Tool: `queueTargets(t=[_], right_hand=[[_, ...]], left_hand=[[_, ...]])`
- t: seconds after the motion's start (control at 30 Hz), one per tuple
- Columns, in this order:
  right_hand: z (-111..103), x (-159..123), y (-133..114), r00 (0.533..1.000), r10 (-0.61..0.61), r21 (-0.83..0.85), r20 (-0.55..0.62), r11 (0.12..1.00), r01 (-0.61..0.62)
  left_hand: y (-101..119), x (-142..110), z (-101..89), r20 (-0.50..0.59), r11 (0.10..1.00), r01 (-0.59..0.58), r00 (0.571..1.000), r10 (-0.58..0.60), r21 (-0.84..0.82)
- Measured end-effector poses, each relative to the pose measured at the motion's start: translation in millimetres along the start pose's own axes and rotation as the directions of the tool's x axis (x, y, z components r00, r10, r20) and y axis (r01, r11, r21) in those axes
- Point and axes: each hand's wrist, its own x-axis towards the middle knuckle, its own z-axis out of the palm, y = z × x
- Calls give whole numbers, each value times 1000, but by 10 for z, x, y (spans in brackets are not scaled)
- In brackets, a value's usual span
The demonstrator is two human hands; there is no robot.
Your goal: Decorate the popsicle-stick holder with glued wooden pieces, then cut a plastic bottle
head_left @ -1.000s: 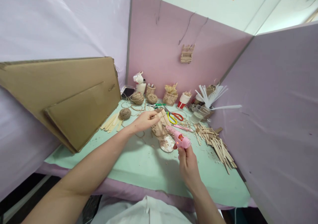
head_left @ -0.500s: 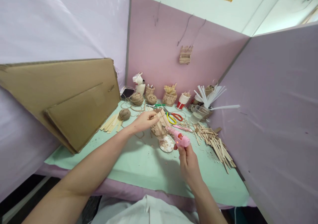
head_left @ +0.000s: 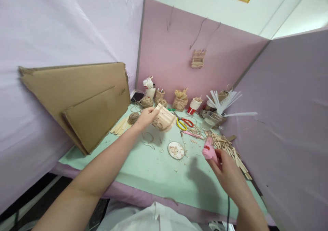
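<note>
My left hand point(head_left: 145, 117) grips a small piece built of wooden craft sticks point(head_left: 163, 118) and holds it lifted above the green table point(head_left: 143, 162), tilted to the right. My right hand point(head_left: 227, 171) is closed round the handle of a pink glue gun point(head_left: 209, 150), which hangs low at the right, beside a heap of loose wooden sticks point(head_left: 228, 147). A round lid with wood bits point(head_left: 176, 149) lies on the table between the two hands.
Folded cardboard point(head_left: 84, 98) leans at the left. Twine balls point(head_left: 146, 101), small baskets point(head_left: 180, 101), a red-and-white cup point(head_left: 193, 105), a clear cup point(head_left: 210, 119), white strips point(head_left: 222, 101) and scissors point(head_left: 184, 121) crowd the back. Purple partition walls close in both sides.
My left hand lifted the stick piece off the round lid, up and back. My right hand drew the glue gun away to the right and down, towards the stick heap.
</note>
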Motion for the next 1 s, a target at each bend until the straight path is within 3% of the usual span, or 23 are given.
queueTargets(t=[0.1,0.2,0.3,0.37,0.4,0.47,0.57,0.67,0.8,0.87,0.9,1.0], right_hand=[[30,38,269,951,136,-298,279,953,-49],[94,24,393,896,198,-393,397,919,-29],[68,20,265,941,120,-412,317,911,23],[51,59,4,977,-52,-352,208,928,125],[67,97,-171,969,-175,-284,175,933,220],[175,209,-560,881,-451,-98,145,879,466],[490,444,-1055,629,-748,43,213,650,758],[831,677,-1277,474,-832,21,288,501,865],[1089,824,-1284,348,-873,39,342,383,923],[1088,792,-1287,347,-896,108,276,388,915],[1052,752,-1302,378,-901,167,212,414,895],[857,571,-1388,545,-838,470,23,490,734]], left_hand=[[-9,76,-90,-100,995,-4,995,-6,-100],[5,132,-175,-182,978,-19,983,-20,-206],[13,174,-234,-228,955,-28,973,-42,-296],[5,197,-256,-243,942,-41,969,-44,-332],[-3,206,-262,-247,938,-41,968,-48,-345],[-19,217,-268,-246,932,-28,967,-66,-361],[-36,217,-268,-244,925,-15,966,-84,-379],[-34,205,-260,-236,923,-23,969,-73,-383],[-16,192,-246,-232,935,-22,971,-65,-354],[-13,190,-244,-229,942,-12,971,-69,-334],[-14,188,-243,-225,947,-7,972,-69,-320],[-21,168,-229,-209,971,-8,977,-44,-240]])
